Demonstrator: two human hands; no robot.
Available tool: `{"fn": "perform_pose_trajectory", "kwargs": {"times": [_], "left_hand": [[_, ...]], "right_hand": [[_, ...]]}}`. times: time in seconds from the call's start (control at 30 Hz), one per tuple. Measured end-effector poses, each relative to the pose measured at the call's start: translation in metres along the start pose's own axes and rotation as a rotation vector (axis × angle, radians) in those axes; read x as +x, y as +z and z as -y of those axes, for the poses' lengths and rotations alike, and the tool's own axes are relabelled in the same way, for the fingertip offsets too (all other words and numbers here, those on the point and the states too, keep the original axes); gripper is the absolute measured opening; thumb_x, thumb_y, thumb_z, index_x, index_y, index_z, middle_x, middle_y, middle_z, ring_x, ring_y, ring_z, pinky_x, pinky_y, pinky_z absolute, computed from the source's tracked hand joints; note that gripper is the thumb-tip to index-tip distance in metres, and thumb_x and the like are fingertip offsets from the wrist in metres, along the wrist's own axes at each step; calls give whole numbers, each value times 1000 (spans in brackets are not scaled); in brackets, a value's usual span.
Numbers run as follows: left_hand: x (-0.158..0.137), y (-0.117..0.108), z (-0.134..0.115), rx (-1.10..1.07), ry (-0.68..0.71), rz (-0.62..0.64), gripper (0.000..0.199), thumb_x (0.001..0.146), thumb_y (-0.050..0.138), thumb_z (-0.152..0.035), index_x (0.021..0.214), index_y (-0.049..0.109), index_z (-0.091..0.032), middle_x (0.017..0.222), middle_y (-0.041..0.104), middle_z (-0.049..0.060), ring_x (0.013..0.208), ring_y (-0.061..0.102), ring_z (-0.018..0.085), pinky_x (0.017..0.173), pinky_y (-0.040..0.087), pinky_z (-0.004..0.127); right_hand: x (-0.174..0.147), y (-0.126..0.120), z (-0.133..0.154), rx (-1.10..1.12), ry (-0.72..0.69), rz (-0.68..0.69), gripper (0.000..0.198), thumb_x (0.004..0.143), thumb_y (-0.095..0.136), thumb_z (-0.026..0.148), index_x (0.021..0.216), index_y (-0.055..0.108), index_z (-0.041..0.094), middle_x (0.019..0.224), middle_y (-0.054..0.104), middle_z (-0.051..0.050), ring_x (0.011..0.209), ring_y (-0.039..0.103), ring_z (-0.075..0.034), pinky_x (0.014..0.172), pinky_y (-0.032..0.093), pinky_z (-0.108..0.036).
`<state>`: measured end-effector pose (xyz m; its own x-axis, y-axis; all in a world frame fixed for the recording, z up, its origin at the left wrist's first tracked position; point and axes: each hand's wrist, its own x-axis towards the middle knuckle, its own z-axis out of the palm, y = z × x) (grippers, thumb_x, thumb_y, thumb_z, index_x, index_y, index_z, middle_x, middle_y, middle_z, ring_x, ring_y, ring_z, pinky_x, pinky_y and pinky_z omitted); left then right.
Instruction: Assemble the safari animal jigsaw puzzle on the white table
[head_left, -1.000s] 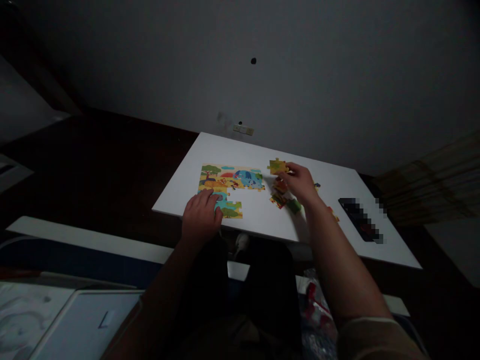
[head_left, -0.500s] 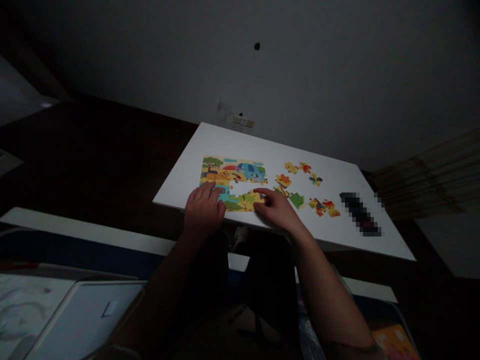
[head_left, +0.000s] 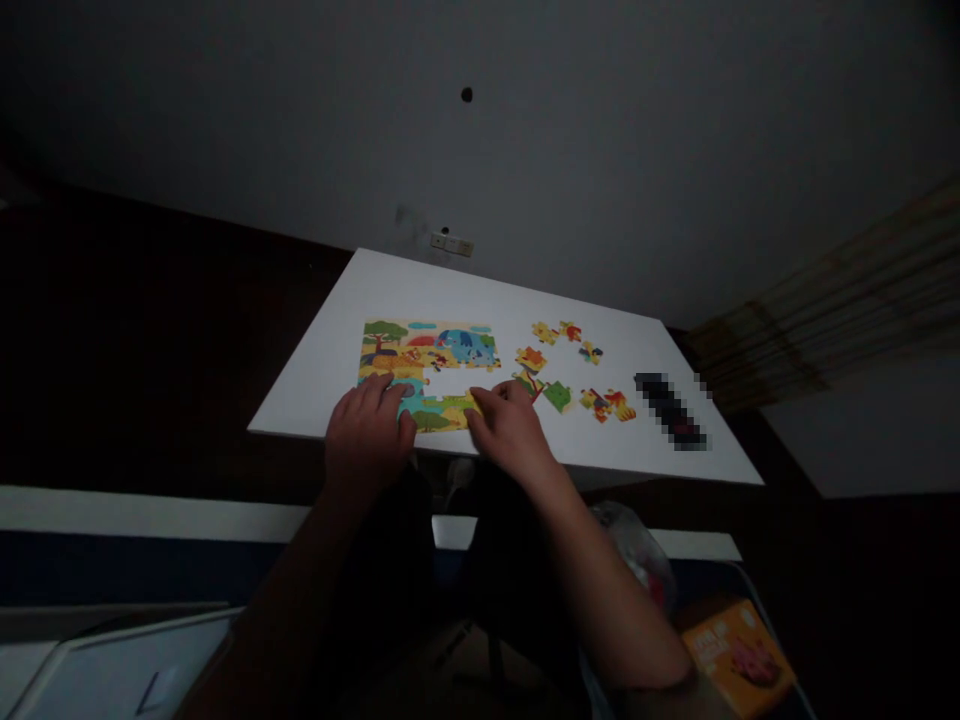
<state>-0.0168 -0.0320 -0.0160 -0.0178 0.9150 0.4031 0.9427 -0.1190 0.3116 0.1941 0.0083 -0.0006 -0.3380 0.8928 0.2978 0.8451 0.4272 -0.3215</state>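
A partly joined jigsaw puzzle (head_left: 397,345) with an elephant, trees and water lies flat on the white table (head_left: 311,345). A white gap shows in its middle right. My left hand (head_left: 370,425) rests on the lower left of the puzzle, palm down, fingers stretched out and thumb apart. At the lower right end my right hand (head_left: 514,425) has its thumb and index finger bent round a yellowish puzzle piece in the bottom row. That piece is mostly hidden by the fingers. Just beyond this hand lies a green piece (head_left: 558,397).
Loose puzzle pieces (head_left: 570,331) lie right of the puzzle, with more pieces (head_left: 606,404) nearer the front. A pixelated dark object (head_left: 673,412) lies at the table's right. An orange box (head_left: 739,655) and a clear plastic bag (head_left: 637,550) are at lower right. The wall (head_left: 570,150) stands behind.
The view has swung right, so the table appears further left. Over the bottom-row end, my right hand's fingers are more curled. My left hand stays on the puzzle.
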Motion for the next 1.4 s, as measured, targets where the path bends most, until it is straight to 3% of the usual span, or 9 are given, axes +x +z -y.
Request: {"fn": "perform_pose_trajectory", "kwargs": {"times": [0.2, 0.43, 0.63, 0.77, 0.9, 1.13, 1.4], "left_hand": [[3, 2, 0, 38, 32, 4, 38, 89, 46, -28, 123, 58, -17, 134, 55, 12, 125, 49, 29, 105, 36, 48], [4, 4, -3, 75, 11, 21, 40, 90, 44, -29, 125, 56, -17, 136, 54, 12, 125, 48, 30, 104, 36, 47], [7, 6, -3, 71, 5, 51, 39, 89, 45, -30, 125, 56, -20, 136, 53, 10, 126, 47, 30, 106, 36, 46], [8, 5, -5, 88, -14, 62, 39, 88, 45, -31, 125, 56, -20, 136, 54, 9, 125, 48, 30, 105, 37, 47], [9, 6, -5, 119, 3, 52, 39, 88, 46, -30, 125, 56, -22, 137, 53, 10, 124, 50, 31, 104, 39, 47], [8, 6, -6, 128, -9, 23, 37, 86, 49, -29, 122, 57, -23, 134, 56, 9, 122, 51, 30, 101, 41, 48], [5, 5, -6, 108, -33, 52, 38, 87, 48, -28, 124, 57, -21, 136, 54, 10, 126, 48, 28, 105, 39, 48]], "right_hand": [[-19, 9, 6, -11, -74, -54, 26, 94, 50, 32, 115, 65, 26, 113, 61, -9, 106, 53, -25, 89, 44, -40], [-50, 1, -6, 69, -159, -85, 34, 93, 51, 28, 126, 56, 23, 132, 56, -9, 125, 47, -23, 97, 42, -41], [-60, -19, -52, 20, 39, -198, 27, 91, 51, 25, 115, 62, 23, 117, 63, -8, 114, 53, -24, 97, 43, -43], [-56, -34, -88, -88, 154, -246, 29, 90, 52, 27, 116, 63, 22, 120, 61, -10, 115, 50, -27, 99, 41, -47], [-47, -42, -96, -116, 173, -211, 34, 90, 52, 29, 122, 61, 23, 130, 56, -10, 123, 44, -30, 102, 37, -51], [-38, -36, -77, -44, 9, -46, 35, 91, 54, 33, 125, 60, 30, 139, 53, -2, 135, 32, -35, 100, 37, -57], [-49, -37, -86, 78, -31, -31, 23, 90, 54, 30, 109, 67, 31, 126, 64, 1, 133, 39, -30, 100, 38, -55]]}}
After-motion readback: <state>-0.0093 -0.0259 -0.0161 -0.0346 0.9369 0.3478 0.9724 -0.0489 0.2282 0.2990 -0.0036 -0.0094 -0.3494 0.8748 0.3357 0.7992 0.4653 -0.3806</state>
